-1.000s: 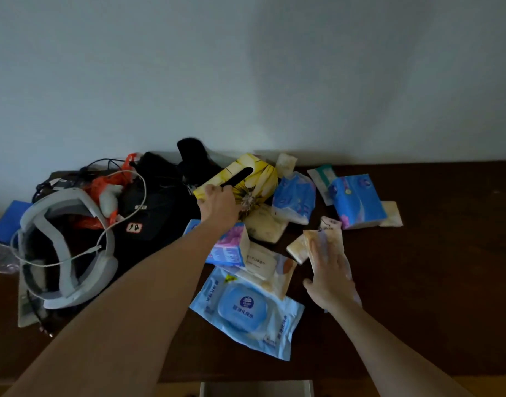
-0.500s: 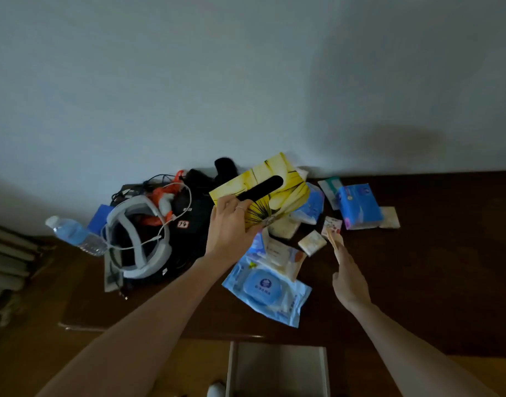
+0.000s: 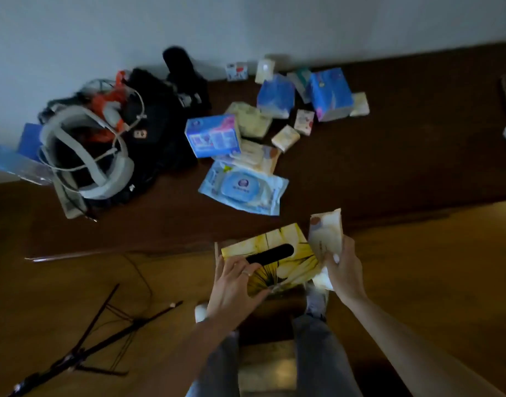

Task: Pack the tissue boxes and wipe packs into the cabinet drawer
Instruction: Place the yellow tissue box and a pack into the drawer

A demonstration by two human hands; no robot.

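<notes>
My left hand point(image 3: 234, 285) grips a yellow tissue box point(image 3: 274, 253) with a black slot, held low in front of the cabinet edge, over the drawer, which is mostly hidden beneath it. My right hand point(image 3: 342, 270) holds a cream tissue pack point(image 3: 326, 233) upright just right of the box. On the dark cabinet top point(image 3: 389, 156) lie a blue wipe pack point(image 3: 243, 189), a blue-pink tissue box point(image 3: 213, 136), two blue tissue packs point(image 3: 276, 96) point(image 3: 330, 93) and several small cream packs point(image 3: 286, 138).
A white headset with cables point(image 3: 85, 150) and a black bag point(image 3: 157, 118) crowd the cabinet's left. A water bottle point(image 3: 14, 164) sticks out at far left. A black tripod point(image 3: 83, 345) lies on the wooden floor. My legs point(image 3: 317, 353) stand below.
Both hands came down off the cabinet top toward me, the left carrying the yellow box, the right now gripping the cream pack. The view tilted down to the floor.
</notes>
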